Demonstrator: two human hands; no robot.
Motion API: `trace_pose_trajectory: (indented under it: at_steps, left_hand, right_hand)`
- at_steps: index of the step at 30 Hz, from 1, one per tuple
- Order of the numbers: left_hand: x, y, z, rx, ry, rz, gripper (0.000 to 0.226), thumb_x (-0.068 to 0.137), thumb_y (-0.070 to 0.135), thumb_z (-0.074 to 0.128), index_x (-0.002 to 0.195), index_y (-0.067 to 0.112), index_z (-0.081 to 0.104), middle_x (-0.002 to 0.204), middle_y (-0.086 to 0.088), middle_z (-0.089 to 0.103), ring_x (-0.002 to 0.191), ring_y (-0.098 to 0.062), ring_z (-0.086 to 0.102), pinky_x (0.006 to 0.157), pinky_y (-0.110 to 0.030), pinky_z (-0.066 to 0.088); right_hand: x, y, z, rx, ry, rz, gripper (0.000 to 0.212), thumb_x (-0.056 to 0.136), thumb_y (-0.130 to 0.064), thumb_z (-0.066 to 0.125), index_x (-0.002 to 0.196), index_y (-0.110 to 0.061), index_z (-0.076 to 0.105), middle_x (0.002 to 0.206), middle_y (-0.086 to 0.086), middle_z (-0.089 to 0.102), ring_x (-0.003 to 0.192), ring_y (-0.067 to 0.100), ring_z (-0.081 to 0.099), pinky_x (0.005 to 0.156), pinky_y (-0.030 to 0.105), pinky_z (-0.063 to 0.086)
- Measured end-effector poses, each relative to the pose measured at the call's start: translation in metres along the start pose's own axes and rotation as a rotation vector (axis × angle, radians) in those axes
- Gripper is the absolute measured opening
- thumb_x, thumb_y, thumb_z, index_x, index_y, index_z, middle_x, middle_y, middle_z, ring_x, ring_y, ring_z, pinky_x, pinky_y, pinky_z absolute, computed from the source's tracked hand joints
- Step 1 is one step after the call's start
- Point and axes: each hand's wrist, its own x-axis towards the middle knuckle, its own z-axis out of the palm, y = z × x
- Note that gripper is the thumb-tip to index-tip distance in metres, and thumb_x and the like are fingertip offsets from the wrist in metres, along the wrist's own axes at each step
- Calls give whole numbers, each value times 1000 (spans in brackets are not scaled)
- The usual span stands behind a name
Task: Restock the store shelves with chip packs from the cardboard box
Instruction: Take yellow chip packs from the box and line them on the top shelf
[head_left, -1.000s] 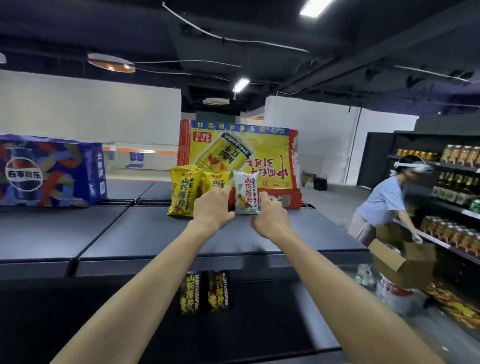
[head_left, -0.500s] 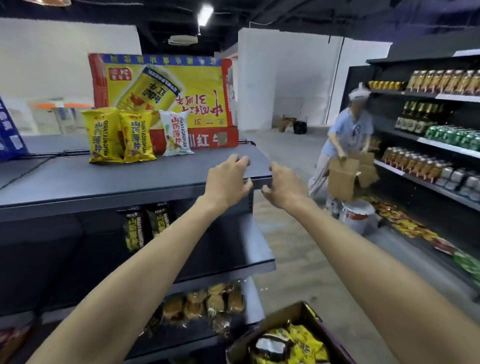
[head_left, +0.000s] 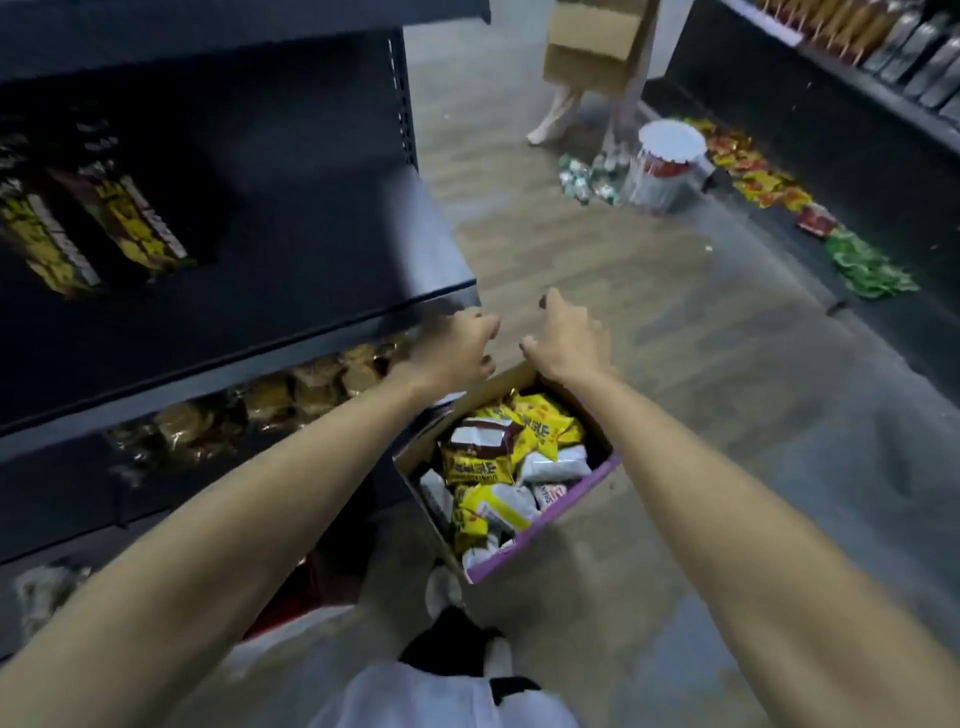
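An open cardboard box with a purple rim sits on the floor below me, full of yellow and white chip packs. My left hand and my right hand hover side by side above the box's far end, fingers loosely curled, holding nothing. Dark shelves stand to the left. Two yellow-and-black packs stand on the middle shelf, and brown packs line the shelf below it.
Another person with a cardboard box stands up the aisle, near a white bucket and several snack packs laid along the floor. A bottle shelf runs along the right. My legs and shoes are just behind the box.
My hands let go of the white pack on the top shelf and came down empty. My view swung from the top shelf down to the box on the floor.
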Motion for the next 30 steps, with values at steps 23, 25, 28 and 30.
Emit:
trace_pose_trajectory:
  at_steps: [23,25,28,30]
  left_hand:
    - [17,-53,292,32,-308,-8,67,67,3,78,129,4,54,117,-18,58,97,-36,59,67,-40,53]
    - [21,-53,309,91,-290,10,80,60,11,86,132,4,54,117,-17,60,102,-34,60,78,-38,55]
    - [23,-50,326,203,-219,-7,80,54,23,89,127,10,60,111,-11,65,97,-27,63,76,-29,52]
    - [23,-50,330,176,-178,-34,79,52,18,89,126,10,62,111,-11,65,95,-27,65,73,-29,53]
  right_hand:
    - [22,162,267,75,-389,369,52,88,-19,62,133,-10,39,133,14,44,114,36,53,81,39,44]
    - [31,171,281,66,-333,323,55,88,-16,62,137,-13,37,137,13,39,114,36,52,83,40,46]
    - [42,181,300,-31,-242,241,58,85,-14,64,137,-18,38,135,13,38,112,35,50,85,42,47]
    - [46,186,308,-143,-217,215,67,82,-18,67,141,-22,35,135,14,37,110,33,48,84,40,45]
